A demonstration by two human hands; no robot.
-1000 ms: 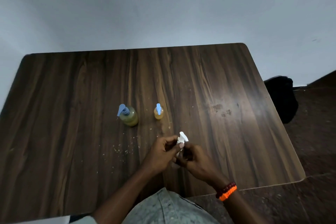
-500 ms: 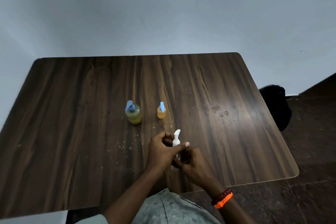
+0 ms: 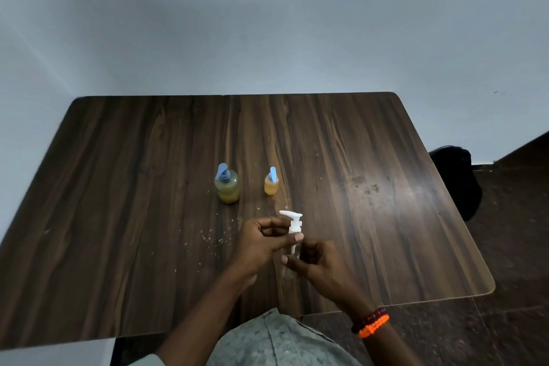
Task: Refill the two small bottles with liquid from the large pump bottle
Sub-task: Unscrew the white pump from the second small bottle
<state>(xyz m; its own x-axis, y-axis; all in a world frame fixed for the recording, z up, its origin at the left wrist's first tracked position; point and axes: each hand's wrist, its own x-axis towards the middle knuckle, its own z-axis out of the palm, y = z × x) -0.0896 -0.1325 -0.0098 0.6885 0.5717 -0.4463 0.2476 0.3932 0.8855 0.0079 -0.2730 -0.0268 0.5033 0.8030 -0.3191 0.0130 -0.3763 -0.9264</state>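
White pump: a white plastic pump head point(image 3: 292, 218) with its clear dip tube stood lifted between the two hands, nozzle pointing to the person's left, nearest the camera.
Left hand: the left hand point(image 3: 263, 239) pinched the pump's white collar between thumb and curled fingers.
Right hand: the right hand point(image 3: 316, 260), with red and orange bead bracelets point(image 3: 371, 322) at the wrist, curled narrowly around something low down (apparently a small clear bottle, though the fingers hid nearly all of it, so I cannot tell how firmly it was held).
Table: the dark wood-grain laminate table point(image 3: 118, 217) carried pale crumbs just left of the hands.
Small amber bottle: the small clear bottle of orange liquid with a blue pump point(image 3: 271, 183) stood upright beyond the hands, untouched.
Large bottle: the wider clear bottle of yellow-green liquid with a blue pump point(image 3: 227, 187) stood upright to its left, well apart from both hands.
Floor: a black bag point(image 3: 457, 178) sat beyond the table's right edge.
Progress: early, by my judgement; the white pump looked to be coming out of (or going into) the held bottle, and no liquid was being dispensed. The large bottle's pump was not yet pressed, so the filling itself seemed left to do.
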